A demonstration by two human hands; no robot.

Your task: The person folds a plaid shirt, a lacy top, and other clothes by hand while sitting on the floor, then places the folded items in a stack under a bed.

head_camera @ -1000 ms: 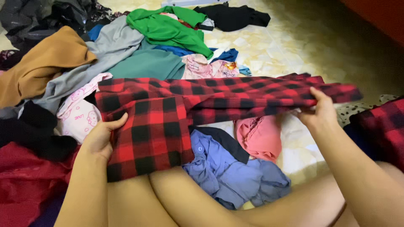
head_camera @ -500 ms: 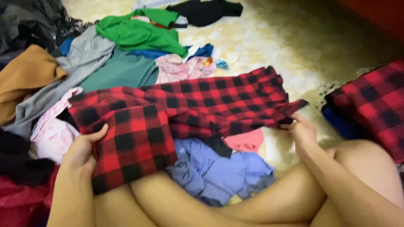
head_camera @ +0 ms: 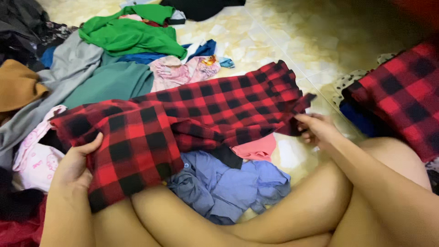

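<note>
The left hand (head_camera: 75,164) grips the folded near end of a plaid shirt (head_camera: 192,119); the right hand (head_camera: 315,130) pinches its far end. The shirt stretches over a blue shirt (head_camera: 228,183) on the floor (head_camera: 283,41), a green top (head_camera: 130,34) beyond.

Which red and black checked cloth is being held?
The long red-and-black checked garment stretched between left hand and right hand; the other checked cloth lies untouched.

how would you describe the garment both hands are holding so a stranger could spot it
On the tiled floor, a clothes pile lies before crossed legs. Across its middle stretches the red-and-black checked garment, gripped by the left hand and right hand. A similar checked cloth lies far right, unheld.
</note>
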